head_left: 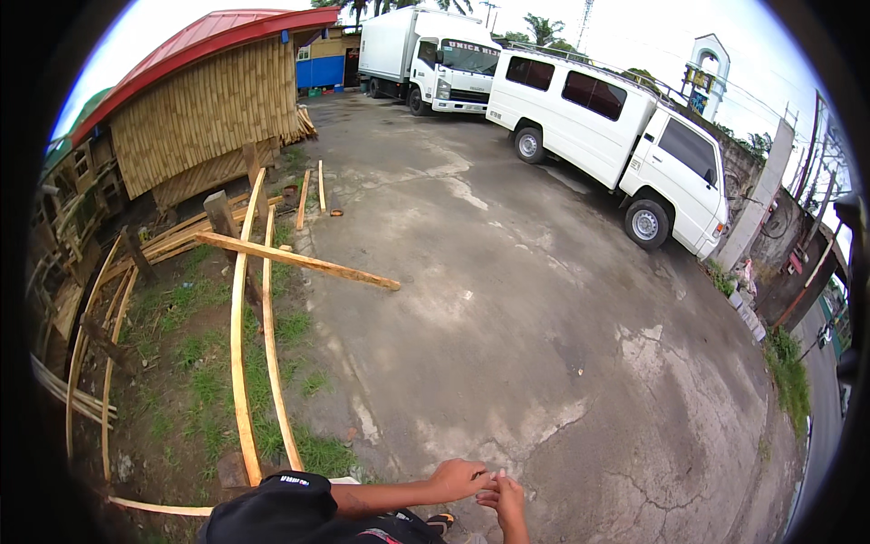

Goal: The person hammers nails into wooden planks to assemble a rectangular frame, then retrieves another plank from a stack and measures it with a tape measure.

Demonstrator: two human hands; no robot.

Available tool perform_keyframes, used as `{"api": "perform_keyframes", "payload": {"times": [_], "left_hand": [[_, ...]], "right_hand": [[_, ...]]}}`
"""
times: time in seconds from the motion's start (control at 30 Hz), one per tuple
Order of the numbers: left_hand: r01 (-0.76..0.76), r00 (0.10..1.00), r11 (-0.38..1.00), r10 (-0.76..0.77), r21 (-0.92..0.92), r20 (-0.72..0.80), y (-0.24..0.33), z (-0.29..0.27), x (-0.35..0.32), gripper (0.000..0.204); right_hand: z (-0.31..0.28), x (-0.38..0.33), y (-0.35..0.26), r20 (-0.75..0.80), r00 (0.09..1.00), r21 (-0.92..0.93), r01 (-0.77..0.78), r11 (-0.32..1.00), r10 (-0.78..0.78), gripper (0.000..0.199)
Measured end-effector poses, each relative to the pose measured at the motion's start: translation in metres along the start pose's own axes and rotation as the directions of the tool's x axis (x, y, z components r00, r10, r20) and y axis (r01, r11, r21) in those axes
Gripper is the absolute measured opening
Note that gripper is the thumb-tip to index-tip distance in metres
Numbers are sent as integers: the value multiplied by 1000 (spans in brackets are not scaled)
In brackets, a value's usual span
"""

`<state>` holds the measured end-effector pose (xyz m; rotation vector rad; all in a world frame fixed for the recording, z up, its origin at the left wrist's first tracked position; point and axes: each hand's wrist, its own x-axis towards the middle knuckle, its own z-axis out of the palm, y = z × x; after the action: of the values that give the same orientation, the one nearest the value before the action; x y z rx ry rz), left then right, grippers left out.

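Two hands meet low in my view: left hand (456,480) and right hand (504,499), a dark speck (478,474) by the fingertips.
The speck sits at the left fingertips, too small for me to name; left fingers bend, right ones curl in beside them, and whether either pinches I can't tell. I'd keep contact light, wrists steady. Outward now: pavement (453,363) below, long wooden strips (237,363) and a slanting plank (299,260) off left, white van (621,136) ahead right, white truck (399,54) farther back.
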<state>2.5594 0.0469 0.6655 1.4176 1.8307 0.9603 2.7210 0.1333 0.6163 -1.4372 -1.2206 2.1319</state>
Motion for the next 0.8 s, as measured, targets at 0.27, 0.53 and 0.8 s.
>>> {"api": "perform_keyframes", "payload": {"times": [0.27,0.53,0.8], "left_hand": [[-718,676,647,737,257,32,2,-34,219,59],[-123,848,898,-127,422,515,-160,-137,450,47],[214,824,950,-301,-229,-480,-206,-323,612,44]], "right_hand": [[13,154,-164,252,955,664,-54,746,-156,57],[1,363,-424,-1,991,383,124,916,-134,38],[249,640,-574,500,864,-278,98,956,56,20]]}}
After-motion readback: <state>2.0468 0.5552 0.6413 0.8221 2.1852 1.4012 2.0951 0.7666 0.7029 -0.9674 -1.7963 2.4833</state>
